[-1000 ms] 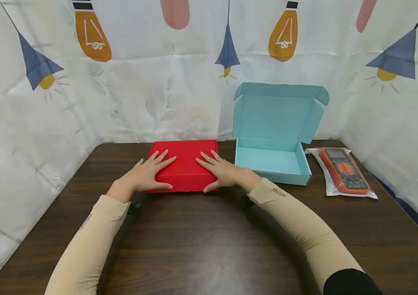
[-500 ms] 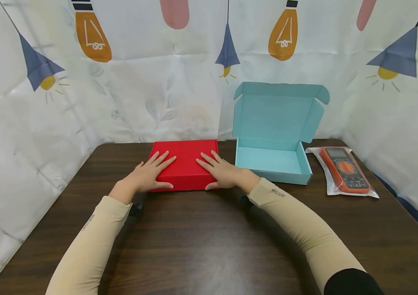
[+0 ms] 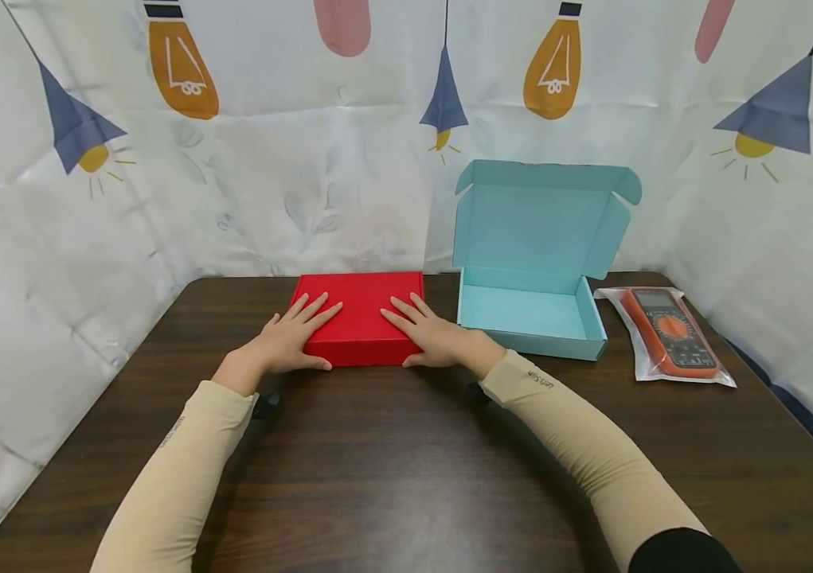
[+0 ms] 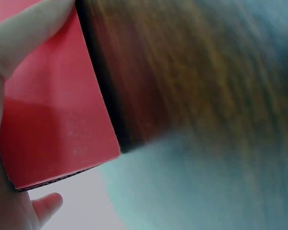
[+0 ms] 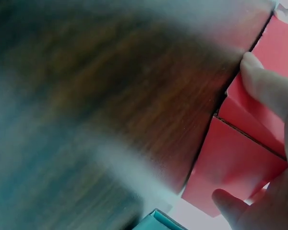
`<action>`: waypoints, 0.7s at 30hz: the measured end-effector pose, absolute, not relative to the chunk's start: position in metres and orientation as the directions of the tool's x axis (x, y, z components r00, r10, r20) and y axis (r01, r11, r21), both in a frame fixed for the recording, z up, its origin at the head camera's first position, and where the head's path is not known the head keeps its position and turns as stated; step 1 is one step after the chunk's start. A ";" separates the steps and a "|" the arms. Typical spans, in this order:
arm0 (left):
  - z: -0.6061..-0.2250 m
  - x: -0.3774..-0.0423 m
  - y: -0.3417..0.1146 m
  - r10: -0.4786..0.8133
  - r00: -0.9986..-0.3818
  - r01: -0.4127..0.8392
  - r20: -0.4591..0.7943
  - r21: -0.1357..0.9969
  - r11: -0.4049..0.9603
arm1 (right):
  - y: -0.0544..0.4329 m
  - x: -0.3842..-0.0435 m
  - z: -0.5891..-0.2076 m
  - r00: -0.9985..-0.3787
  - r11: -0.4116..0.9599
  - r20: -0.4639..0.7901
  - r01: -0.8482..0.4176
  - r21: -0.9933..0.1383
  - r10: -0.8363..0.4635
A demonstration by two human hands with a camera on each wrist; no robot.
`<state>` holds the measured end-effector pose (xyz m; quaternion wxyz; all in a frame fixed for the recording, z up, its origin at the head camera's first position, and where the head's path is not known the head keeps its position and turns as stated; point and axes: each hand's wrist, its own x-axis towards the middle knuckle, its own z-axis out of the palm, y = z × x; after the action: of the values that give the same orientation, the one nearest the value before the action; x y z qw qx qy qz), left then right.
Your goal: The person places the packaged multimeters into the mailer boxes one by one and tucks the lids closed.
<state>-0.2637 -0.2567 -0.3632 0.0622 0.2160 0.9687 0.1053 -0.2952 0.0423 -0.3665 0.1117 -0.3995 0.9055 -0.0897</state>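
Observation:
A closed red cardboard box (image 3: 363, 310) lies on the table toward the back. My left hand (image 3: 287, 338) rests on its left part, fingers spread and straight over the lid, thumb low along the front face. On the right part my right hand (image 3: 438, 334) lies the same way, thumb at the front. In the left wrist view the left thumb (image 4: 26, 36) presses the front panel (image 4: 53, 110). The right wrist view shows the right thumb (image 5: 266, 86) on the front panel near the corner, where a thin seam separates it from the side panel (image 5: 230, 163).
Right of the red box stands a light blue box (image 3: 531, 306) with its lid raised. Farther right lies an orange multimeter (image 3: 671, 330) in a clear plastic bag. The brown table (image 3: 392, 477) meets a patterned curtain (image 3: 248, 199) behind.
The red box's lower front edge sits slightly farther back, and both thumbs have shifted a little along the front. Other fingers stay nearly where they were; the blue box and multimeter have not moved.

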 end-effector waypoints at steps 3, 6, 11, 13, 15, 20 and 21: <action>-0.363 -0.264 -0.257 0.429 -0.901 0.404 -0.074 0.223 0.887 | 0.042 -0.295 -0.367 -0.657 0.665 -0.128 -0.703 -0.255 -0.743; -0.364 -0.264 -0.258 0.428 -0.901 0.403 -0.072 0.225 0.887 | 0.042 -0.295 -0.368 -0.657 0.665 -0.127 -0.701 -0.259 -0.743; -0.366 -0.266 -0.259 0.440 -0.895 0.415 -0.069 0.229 0.881 | 0.042 -0.296 -0.368 -0.664 0.672 -0.132 -0.693 -0.263 -0.736; -0.366 -0.266 -0.260 0.442 -0.894 0.417 -0.069 0.231 0.879 | 0.042 -0.297 -0.368 -0.663 0.673 -0.137 -0.692 -0.261 -0.736; -0.366 -0.265 -0.260 0.441 -0.895 0.415 -0.068 0.234 0.879 | 0.042 -0.297 -0.368 -0.661 0.671 -0.140 -0.694 -0.259 -0.738; -0.366 -0.265 -0.259 0.439 -0.897 0.414 -0.059 0.238 0.879 | 0.043 -0.296 -0.367 -0.653 0.667 -0.147 -0.703 -0.248 -0.743; -0.366 -0.265 -0.258 0.441 -0.896 0.417 -0.058 0.236 0.878 | 0.043 -0.296 -0.367 -0.652 0.666 -0.148 -0.704 -0.247 -0.744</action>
<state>-0.2649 -0.2584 -0.3662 0.0549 0.2216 0.9674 0.1096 -0.2963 0.0433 -0.3670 0.1187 -0.3999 0.9050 -0.0840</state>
